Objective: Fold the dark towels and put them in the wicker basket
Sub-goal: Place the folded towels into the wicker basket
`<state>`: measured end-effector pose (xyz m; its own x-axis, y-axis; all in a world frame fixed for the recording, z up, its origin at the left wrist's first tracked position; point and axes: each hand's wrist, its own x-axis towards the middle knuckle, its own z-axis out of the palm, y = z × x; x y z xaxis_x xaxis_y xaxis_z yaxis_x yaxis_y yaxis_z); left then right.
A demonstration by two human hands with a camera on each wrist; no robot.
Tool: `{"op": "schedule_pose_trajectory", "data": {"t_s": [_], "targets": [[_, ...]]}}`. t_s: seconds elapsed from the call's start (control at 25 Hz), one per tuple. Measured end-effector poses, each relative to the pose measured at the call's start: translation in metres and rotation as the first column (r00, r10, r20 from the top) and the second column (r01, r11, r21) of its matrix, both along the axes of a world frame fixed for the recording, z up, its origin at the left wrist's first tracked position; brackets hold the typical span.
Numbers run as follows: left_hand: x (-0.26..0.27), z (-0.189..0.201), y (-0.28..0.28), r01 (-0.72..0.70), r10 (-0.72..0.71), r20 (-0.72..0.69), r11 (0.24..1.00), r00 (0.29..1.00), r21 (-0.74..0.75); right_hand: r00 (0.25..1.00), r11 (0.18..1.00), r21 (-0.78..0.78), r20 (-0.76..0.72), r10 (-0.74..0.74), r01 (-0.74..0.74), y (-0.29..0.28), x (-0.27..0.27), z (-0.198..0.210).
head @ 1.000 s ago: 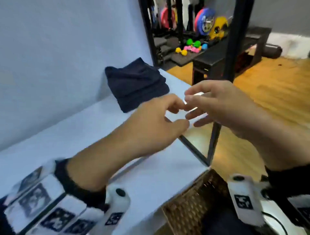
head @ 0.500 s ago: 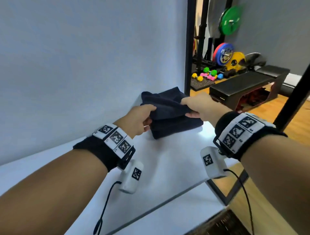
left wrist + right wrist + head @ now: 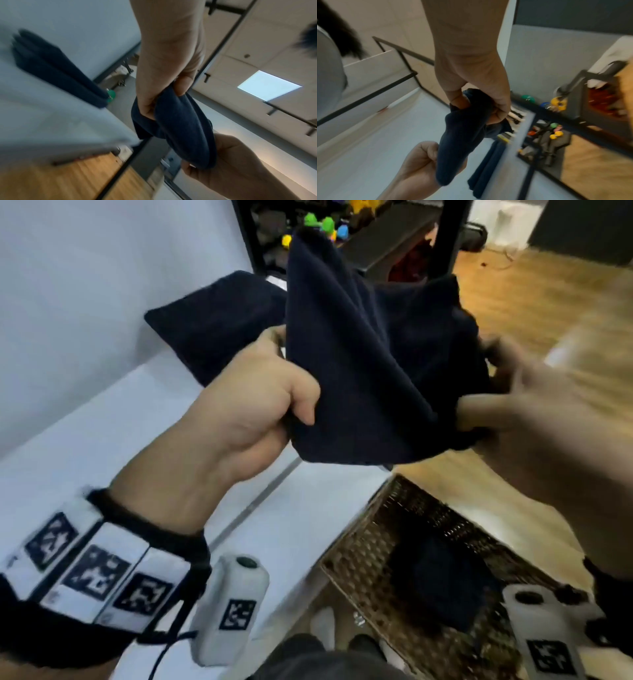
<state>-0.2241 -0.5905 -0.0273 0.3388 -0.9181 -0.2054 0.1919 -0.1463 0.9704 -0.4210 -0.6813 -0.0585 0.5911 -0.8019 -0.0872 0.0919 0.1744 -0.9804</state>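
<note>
**Dark towel up in both hands, off the desk's right edge**

Both hands are on one dark towel (image 3: 370, 364), and it hangs in the air between them, clear of the desk (image 3: 102, 440) and out past its right edge. The left hand (image 3: 253, 402) has fingers and thumb curled tight round the towel's left side. The right hand (image 3: 534, 405) is blurred in the head view, but the right wrist view shows its thumb and fingers (image 3: 498, 108) pinching a bunched corner. The cloth sags in a loose fold from one grip to the other.

Back on the desk, a stack of dark towels (image 3: 219, 323) lies at the far right corner, against the pale wall (image 3: 85, 268). The white top in front of the stack is bare, with a seam running across it toward the right edge.

Off that right edge there is wooden floor (image 3: 534, 289), with a black upright post (image 3: 448, 234) of the frame beyond the held towel. Farther off, coloured dumbbells (image 3: 325, 224) and a dark bench (image 3: 387, 237) sit in the background.

Down low, below the held towel, the wicker basket (image 3: 363, 556) stands on the floor just beside the desk's near right corner. Inside it lies a dark folded towel (image 3: 442, 583), toward the middle of the basket.
</note>
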Motion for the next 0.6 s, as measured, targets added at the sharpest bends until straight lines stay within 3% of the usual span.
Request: {"op": "schedule_pose_trajectory", "data": {"t_s": [0.12, 0.24, 0.32, 0.44, 0.52, 0.6], "targets": [[-0.075, -0.078, -0.009, 0.142, -0.192, 0.221, 0.965, 0.956, 0.222, 0.976, 0.964, 0.191, -0.15, -0.157, 0.185, 0.024, -0.079, -0.063], [-0.138, -0.172, -0.026, 0.267, -0.384, 0.206, 0.86, 0.9, 0.436, 0.876, 0.896, 0.231, -0.402, -0.268, 0.38, 0.036, -0.13, -0.161], [-0.167, -0.245, -0.042, 0.293, -0.462, 0.175, 0.767, 0.869, 0.57, 0.803, 0.827, 0.255, -0.492, -0.336, 0.501, 0.046, -0.158, -0.235], [-0.197, -0.356, -0.052, 0.27, -0.477, 0.133, 0.682, 0.869, 0.68, 0.757, 0.742, 0.323, -0.544, -0.363, 0.588, 0.056, -0.179, -0.337], [-0.202, -0.409, -0.05, 0.21, -0.437, 0.137, 0.655, 0.889, 0.726, 0.733, 0.695, 0.36, -0.58, -0.356, 0.623, 0.056, -0.182, -0.391], [-0.205, -0.452, -0.045, 0.172, -0.479, 0.171, 0.591, 0.861, 0.788, 0.707, 0.631, 0.424, -0.643, -0.296, 0.65, 0.055, -0.186, -0.437]]}}
